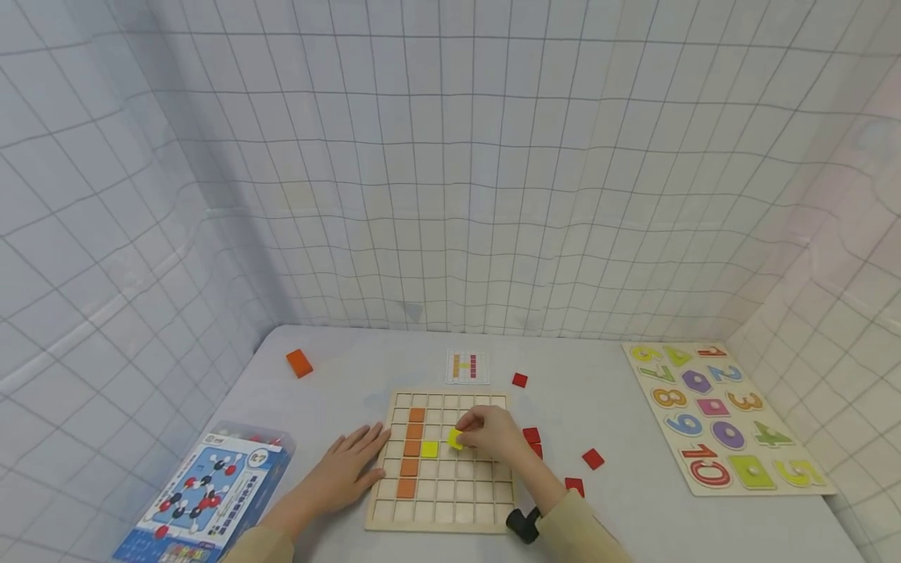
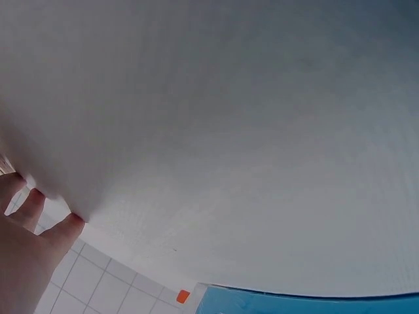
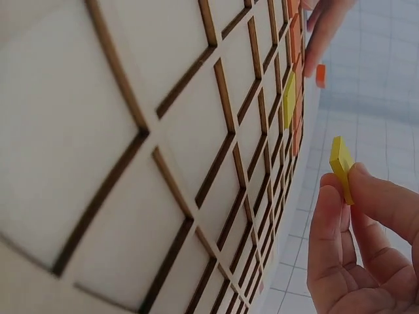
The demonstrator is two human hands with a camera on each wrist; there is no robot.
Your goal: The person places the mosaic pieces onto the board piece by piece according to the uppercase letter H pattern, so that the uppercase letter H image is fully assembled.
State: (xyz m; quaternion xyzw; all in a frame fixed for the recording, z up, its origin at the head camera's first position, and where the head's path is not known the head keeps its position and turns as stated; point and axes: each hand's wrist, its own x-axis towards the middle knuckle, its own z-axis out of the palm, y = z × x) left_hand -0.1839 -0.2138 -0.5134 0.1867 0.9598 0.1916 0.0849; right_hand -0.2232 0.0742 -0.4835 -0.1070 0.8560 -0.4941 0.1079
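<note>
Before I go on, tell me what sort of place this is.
Probably a small, screened-off play or learning area: wrinkled, grid-lined sheeting walls in the pale table on the sides in view, and a gridded wooden board and a number puzzle lie on it.

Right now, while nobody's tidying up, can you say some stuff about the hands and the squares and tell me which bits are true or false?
1. The right hand pinches a yellow tile. True.
2. The left hand holds a tile too. False: it rests at the left edge of the board, holding nothing.
3. Red tiles fill a column on the board. False: the ones you can see lie off it.
4. Five orange tiles make a column on the board. True.
5. The number puzzle is left of the board. False: it is on the right.
</note>
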